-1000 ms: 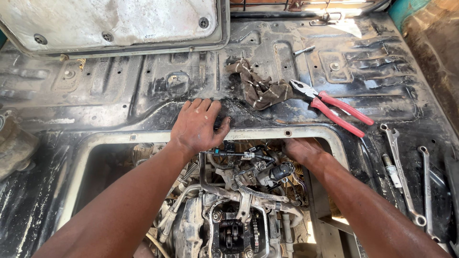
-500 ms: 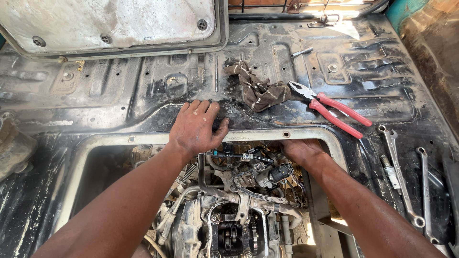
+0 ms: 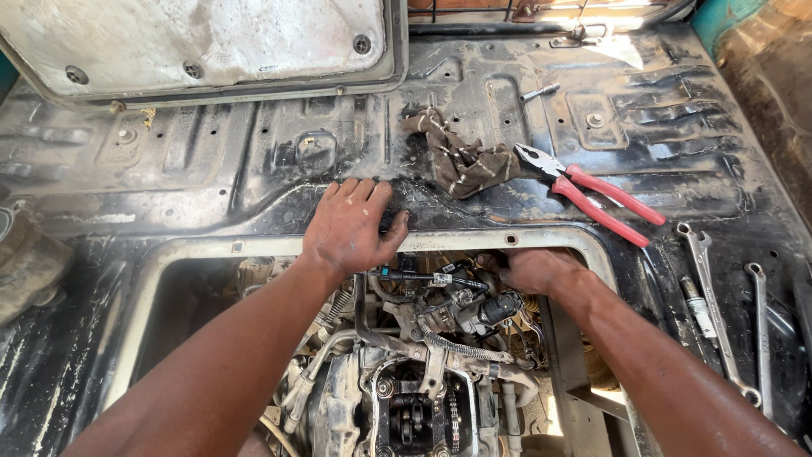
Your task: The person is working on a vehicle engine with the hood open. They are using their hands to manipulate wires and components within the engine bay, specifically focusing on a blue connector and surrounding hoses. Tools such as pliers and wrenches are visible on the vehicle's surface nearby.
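Two bare hands work at the far edge of a rectangular opening (image 3: 254,247) cut in a grimy black metal floor (image 3: 211,182). The left hand (image 3: 351,227) lies flat, palm down, on the floor just beyond the opening's rim, fingers together and extended, thumb spread toward the right; it pinches nothing and simply presses on the sheet metal. The right hand (image 3: 529,269) is down inside the opening under the far rim, curled around engine parts; its fingers are hidden, so what it grips, or whether it is closed, cannot be told.

Between the two hands, just below the left thumb, a thin black hose with a white tag (image 3: 423,277) runs across toward the right hand. Nearer the person from both hands sits the dusty engine (image 3: 414,381), with a black connector (image 3: 499,306) just below the right hand and a braided hose (image 3: 457,347) under that.

Just beyond the left hand's fingertips, up and to the right, lies a crumpled brown rag (image 3: 461,156). Beside the rag, beyond the right hand, rest red-handled pliers (image 3: 592,196). Farther right of the right forearm lie two spanners (image 3: 719,313) and a spark plug (image 3: 698,306). Well beyond the left hand, a pale removed cover panel (image 3: 211,38) rests on the floor.
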